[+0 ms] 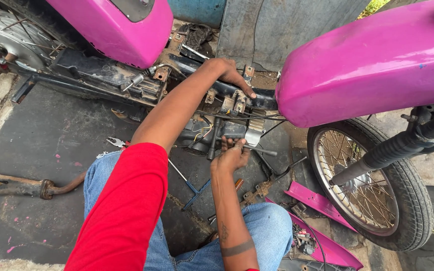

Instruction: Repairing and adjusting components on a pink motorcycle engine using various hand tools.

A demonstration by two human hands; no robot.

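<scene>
Here, left hand [229, 73] rests open on the frame [237, 95]; right hand [232, 156] grips a wrench [257, 149].

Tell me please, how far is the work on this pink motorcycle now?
Done: pink side panels lie off on the ground and the frame is bare. In hand: the left hand rests on the frame rail while the right hand works a metal tool at the engine. Left: loose wires and panels remain unfitted.
</scene>
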